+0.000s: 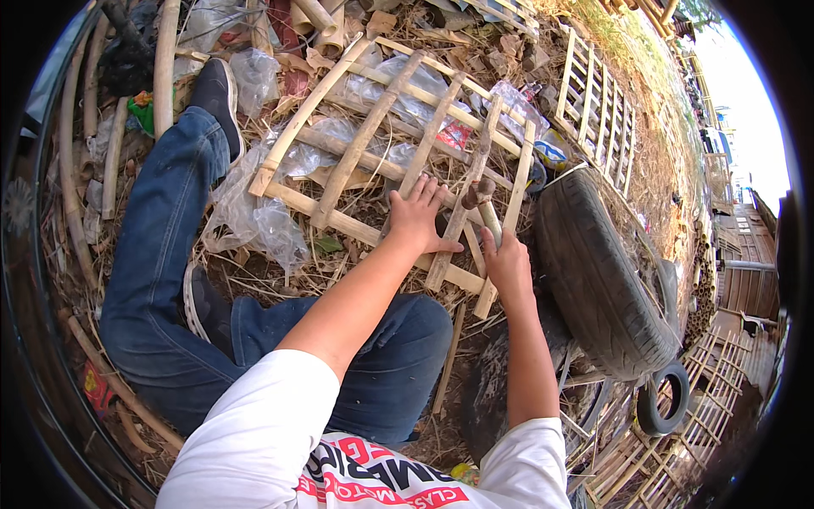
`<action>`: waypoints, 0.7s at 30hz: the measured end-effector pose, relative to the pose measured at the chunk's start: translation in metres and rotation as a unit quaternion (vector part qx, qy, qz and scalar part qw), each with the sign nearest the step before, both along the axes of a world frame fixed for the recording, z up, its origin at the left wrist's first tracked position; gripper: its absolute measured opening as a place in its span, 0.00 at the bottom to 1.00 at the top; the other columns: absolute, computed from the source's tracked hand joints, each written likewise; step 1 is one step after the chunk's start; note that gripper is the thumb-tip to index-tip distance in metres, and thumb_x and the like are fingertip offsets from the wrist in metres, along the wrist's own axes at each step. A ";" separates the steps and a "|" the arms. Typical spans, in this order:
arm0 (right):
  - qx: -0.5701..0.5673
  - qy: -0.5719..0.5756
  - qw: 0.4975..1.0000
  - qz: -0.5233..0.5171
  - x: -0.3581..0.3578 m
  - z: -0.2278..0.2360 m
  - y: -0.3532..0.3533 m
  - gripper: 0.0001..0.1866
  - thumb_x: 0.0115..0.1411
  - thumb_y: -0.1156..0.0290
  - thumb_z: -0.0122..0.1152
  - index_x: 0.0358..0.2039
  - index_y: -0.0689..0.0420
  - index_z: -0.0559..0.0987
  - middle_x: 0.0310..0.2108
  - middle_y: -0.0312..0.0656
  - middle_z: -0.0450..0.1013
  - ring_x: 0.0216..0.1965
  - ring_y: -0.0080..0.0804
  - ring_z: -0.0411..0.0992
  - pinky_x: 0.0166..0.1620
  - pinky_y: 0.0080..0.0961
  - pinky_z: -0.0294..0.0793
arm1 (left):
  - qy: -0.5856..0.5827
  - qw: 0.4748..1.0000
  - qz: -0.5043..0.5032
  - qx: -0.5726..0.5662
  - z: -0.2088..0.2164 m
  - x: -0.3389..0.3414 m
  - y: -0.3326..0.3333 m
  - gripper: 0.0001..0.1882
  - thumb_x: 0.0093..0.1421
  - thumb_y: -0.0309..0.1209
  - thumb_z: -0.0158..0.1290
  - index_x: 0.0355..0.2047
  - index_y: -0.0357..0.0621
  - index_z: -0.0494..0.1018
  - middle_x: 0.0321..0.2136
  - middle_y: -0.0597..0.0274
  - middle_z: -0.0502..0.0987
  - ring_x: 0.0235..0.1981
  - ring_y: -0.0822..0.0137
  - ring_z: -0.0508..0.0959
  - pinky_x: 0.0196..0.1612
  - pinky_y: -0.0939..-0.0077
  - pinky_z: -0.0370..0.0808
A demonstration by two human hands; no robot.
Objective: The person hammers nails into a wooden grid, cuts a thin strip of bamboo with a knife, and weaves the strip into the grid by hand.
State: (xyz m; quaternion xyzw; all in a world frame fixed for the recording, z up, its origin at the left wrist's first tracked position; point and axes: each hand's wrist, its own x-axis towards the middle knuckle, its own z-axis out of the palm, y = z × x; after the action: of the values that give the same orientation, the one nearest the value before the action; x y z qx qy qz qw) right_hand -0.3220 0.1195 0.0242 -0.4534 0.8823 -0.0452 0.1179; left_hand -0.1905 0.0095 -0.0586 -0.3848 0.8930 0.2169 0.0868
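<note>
The left hand [415, 222] presses flat, fingers [421, 191] spread wide, on the bamboo lattice frame [356, 148] lying on the littered ground. Just right of those fingers, the right hand [507, 263] has its fingers wrapped round a hammer [482, 202] (head resting on a slat). Further right lies a tyre [602, 271].

Bright, sharp daylight, blown-out sky at right, heavy fisheye bending, black corners.

Pale, matt split-bamboo lattice frame [398, 161], dull wooden-handled hammer [482, 204], crinkled glossy clear plastic sheeting [254, 216], matt black rubber tyre [602, 271].
</note>
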 end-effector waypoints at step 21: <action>-0.006 -0.012 1.000 -0.022 0.003 -0.007 0.004 0.25 0.64 0.49 0.50 0.34 0.64 0.73 0.28 0.64 0.74 0.35 0.66 0.73 0.38 0.54 0.72 | -0.005 1.000 0.007 0.004 -0.002 0.000 -0.001 0.68 0.35 0.83 0.44 0.70 0.57 0.42 0.71 0.68 0.42 0.72 0.69 0.38 0.60 0.45 0.53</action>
State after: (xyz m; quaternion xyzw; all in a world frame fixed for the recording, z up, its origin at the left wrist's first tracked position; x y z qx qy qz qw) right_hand -0.3191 0.1231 0.0175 -0.4340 0.8903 -0.0584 0.1252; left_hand -0.1903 0.0081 -0.0602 -0.3915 0.8891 0.2187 0.0917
